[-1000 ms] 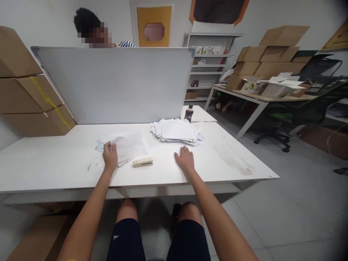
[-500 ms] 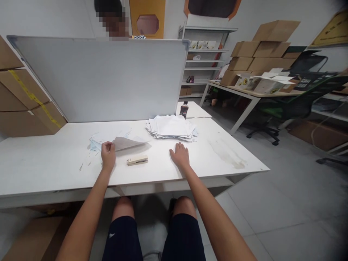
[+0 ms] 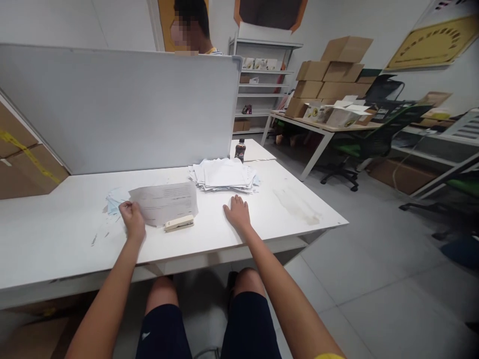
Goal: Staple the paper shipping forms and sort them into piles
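My left hand [image 3: 132, 218] pinches the left edge of a printed sheet of paper [image 3: 166, 201], which is tilted up behind the stapler. The cream stapler [image 3: 179, 223] lies on the white table, just in front of the sheet's lower edge. Behind my left hand, bluish papers [image 3: 114, 201] show in part, the rest hidden by the sheet. My right hand [image 3: 237, 211] rests flat on the table with its fingers stretched out, holding nothing. Just beyond its fingertips sits a thick, uneven stack of white papers [image 3: 223, 174].
A dark bottle [image 3: 240, 150] stands behind the stack. A whiteboard [image 3: 149, 109] rises along the table's back edge, with a person [image 3: 194, 25] beyond it. Cardboard boxes [image 3: 30, 164] sit at the left. The table's front edge [image 3: 209, 252] runs above my knees.
My left hand has turned the sheet so its printed side shows, spreading it behind the stapler. The view has swung right. My right hand still lies on the table.
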The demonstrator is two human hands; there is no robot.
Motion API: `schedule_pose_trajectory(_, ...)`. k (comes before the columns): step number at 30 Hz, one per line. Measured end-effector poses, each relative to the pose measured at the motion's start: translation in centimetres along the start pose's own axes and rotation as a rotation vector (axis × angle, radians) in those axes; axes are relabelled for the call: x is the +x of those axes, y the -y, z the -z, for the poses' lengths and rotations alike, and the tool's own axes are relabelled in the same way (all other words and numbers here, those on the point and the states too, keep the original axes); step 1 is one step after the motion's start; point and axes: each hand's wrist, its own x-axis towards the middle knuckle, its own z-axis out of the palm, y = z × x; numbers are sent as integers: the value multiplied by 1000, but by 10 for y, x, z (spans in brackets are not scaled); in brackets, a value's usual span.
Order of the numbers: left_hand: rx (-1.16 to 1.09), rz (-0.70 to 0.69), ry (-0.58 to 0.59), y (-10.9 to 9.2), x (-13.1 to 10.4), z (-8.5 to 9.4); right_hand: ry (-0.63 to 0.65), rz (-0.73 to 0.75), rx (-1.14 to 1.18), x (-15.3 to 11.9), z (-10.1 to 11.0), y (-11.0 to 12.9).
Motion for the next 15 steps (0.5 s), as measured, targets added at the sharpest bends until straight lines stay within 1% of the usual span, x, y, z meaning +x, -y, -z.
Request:
schedule_pose_trajectory(2, 9, 2, -7, 4, -2, 2, -48, 29, 82, -3, 2, -2)
schedule_pose_trajectory(3, 13, -1, 12, 6, -3, 2, -70, 52, 146, -5, 2, -2)
schedule_pose_trajectory(5, 35, -19, 91, 8, -5, 3, -78, 112, 323, -10, 0, 0)
schedule_pose_trajectory(8, 182, -53, 258, 7, -9, 4, -20, 199, 586, -16, -10, 12)
schedule_pose_trajectory(10, 312, -87, 359, 5, -11, 6, 25, 216, 681, -16, -19, 24)
schedule_pose_trajectory(12, 388, -133, 403, 1, -13, 7, 71, 190, 746, -12, -27, 35)
schedule_pose_trajectory(15, 429, -198, 422, -4, -16, 7, 119, 139, 896, 1, -34, 44)
